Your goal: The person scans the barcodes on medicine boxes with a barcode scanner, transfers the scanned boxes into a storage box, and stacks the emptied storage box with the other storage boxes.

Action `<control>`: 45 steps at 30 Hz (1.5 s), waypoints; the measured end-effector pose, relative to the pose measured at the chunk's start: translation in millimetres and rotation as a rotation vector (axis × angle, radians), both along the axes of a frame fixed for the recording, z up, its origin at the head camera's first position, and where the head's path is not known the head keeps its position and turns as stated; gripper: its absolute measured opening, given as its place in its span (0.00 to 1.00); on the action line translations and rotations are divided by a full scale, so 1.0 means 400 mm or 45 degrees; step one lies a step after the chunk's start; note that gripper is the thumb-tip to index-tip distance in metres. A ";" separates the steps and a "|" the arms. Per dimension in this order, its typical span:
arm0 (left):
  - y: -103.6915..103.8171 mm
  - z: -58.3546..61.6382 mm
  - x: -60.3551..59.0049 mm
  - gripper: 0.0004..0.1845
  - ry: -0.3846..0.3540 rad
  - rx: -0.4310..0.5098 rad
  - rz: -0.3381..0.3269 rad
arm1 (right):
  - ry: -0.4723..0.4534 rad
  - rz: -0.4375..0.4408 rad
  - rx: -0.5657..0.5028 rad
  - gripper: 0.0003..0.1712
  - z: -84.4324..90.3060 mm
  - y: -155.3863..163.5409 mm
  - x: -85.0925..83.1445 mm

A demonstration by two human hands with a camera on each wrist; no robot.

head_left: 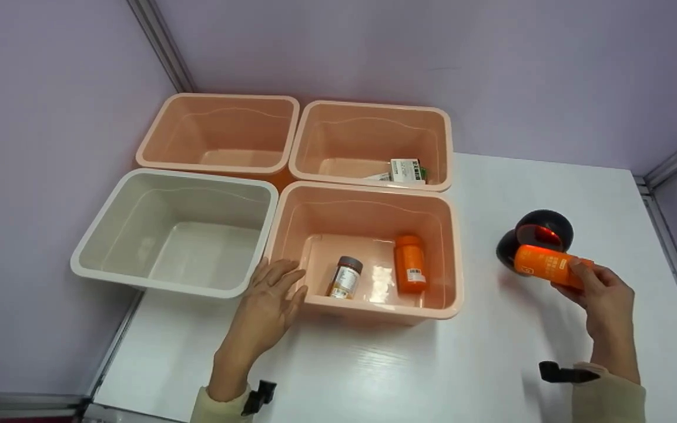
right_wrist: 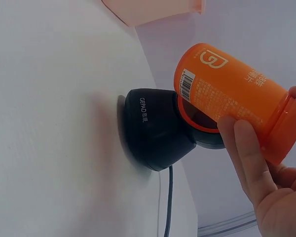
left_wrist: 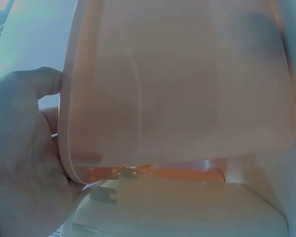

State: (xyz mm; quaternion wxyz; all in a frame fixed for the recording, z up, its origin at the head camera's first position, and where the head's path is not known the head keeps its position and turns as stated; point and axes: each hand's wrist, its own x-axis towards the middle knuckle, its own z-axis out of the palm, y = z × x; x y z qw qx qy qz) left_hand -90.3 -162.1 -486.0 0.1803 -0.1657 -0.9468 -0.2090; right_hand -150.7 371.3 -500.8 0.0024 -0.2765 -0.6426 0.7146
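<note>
My right hand (head_left: pixel 600 294) grips an orange bottle (head_left: pixel 544 265) by its cap end and holds it in front of the red window of a black barcode scanner (head_left: pixel 535 235). In the right wrist view the orange bottle (right_wrist: pixel 227 94) shows a barcode near its base, just above the scanner (right_wrist: pixel 158 128). My left hand (head_left: pixel 268 299) rests with straight fingers against the front left corner of the near pink bin (head_left: pixel 368 314), which holds an orange bottle (head_left: pixel 410 264) and a small brown-capped bottle (head_left: pixel 345 277). In the left wrist view my left hand (left_wrist: pixel 24 163) touches the bin wall (left_wrist: pixel 177 89).
A white bin (head_left: pixel 109 229) stands left of the near pink one. Two more pink bins stand behind: the left one (head_left: pixel 156 147) and the right one (head_left: pixel 444 147) with a small white box (head_left: pixel 406 170). Purple walls close in the white table (head_left: pixel 432 370).
</note>
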 end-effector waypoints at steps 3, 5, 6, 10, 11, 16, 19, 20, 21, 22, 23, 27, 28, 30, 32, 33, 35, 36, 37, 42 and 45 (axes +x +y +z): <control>0.000 0.001 -0.001 0.17 0.000 0.001 0.003 | -0.011 -0.026 0.088 0.26 0.009 -0.007 0.001; 0.000 0.002 0.000 0.18 -0.004 0.004 0.007 | -0.032 -0.056 0.154 0.26 0.015 -0.011 0.001; 0.000 0.002 -0.001 0.18 -0.007 0.003 0.009 | -0.044 -0.069 0.184 0.26 0.017 -0.013 0.000; -0.001 0.001 -0.001 0.18 -0.006 0.006 0.010 | -0.073 -0.099 0.261 0.26 0.024 -0.016 -0.002; -0.001 0.001 -0.001 0.18 -0.002 0.008 0.008 | -0.076 -0.099 0.272 0.26 0.024 -0.017 -0.003; 0.000 0.002 -0.001 0.18 0.003 0.009 0.000 | -0.076 -0.116 0.287 0.27 0.024 -0.020 -0.004; 0.000 0.003 0.000 0.19 -0.018 0.004 0.000 | -0.074 -0.136 0.281 0.26 0.023 -0.022 -0.003; 0.000 0.002 0.000 0.19 -0.025 0.001 0.002 | -0.074 -0.140 0.282 0.27 0.022 -0.022 -0.003; 0.000 0.002 0.000 0.19 -0.028 0.001 0.002 | -0.076 -0.140 0.283 0.27 0.022 -0.022 -0.003; 0.000 0.001 0.000 0.19 -0.031 0.000 0.004 | -0.080 -0.140 0.284 0.27 0.021 -0.022 -0.003; 0.001 0.001 0.000 0.19 -0.033 -0.001 0.006 | -0.084 -0.138 0.285 0.27 0.020 -0.022 -0.003; 0.001 0.000 0.001 0.19 -0.039 0.000 0.003 | -0.093 -0.133 0.273 0.28 0.015 -0.020 -0.002; 0.001 0.000 0.001 0.19 -0.039 0.000 0.001 | -0.092 -0.129 0.270 0.28 0.014 -0.020 -0.002; 0.001 0.000 0.001 0.19 -0.039 0.000 -0.002 | -0.084 -0.113 0.274 0.28 0.012 -0.020 0.000; 0.001 0.000 0.001 0.19 -0.036 -0.003 -0.002 | -0.075 -0.087 0.300 0.31 0.011 -0.022 0.001; 0.000 -0.001 0.001 0.19 -0.033 -0.006 -0.003 | -0.069 -0.078 0.316 0.33 0.011 -0.024 0.002; 0.000 -0.002 0.001 0.19 -0.029 -0.009 -0.002 | -0.066 -0.056 0.359 0.36 0.011 -0.027 0.002; 0.000 -0.003 0.001 0.19 -0.026 -0.008 -0.003 | -0.068 -0.047 0.383 0.38 0.011 -0.028 0.003; 0.000 -0.004 0.001 0.19 -0.021 -0.009 -0.003 | -0.070 -0.042 0.401 0.40 0.012 -0.029 0.003; 0.000 -0.006 0.001 0.19 -0.011 0.000 -0.003 | -0.090 -0.021 0.500 0.40 0.019 -0.031 0.002; 0.001 -0.005 0.002 0.19 -0.021 0.003 0.000 | -0.106 -0.013 0.585 0.38 0.021 -0.032 0.000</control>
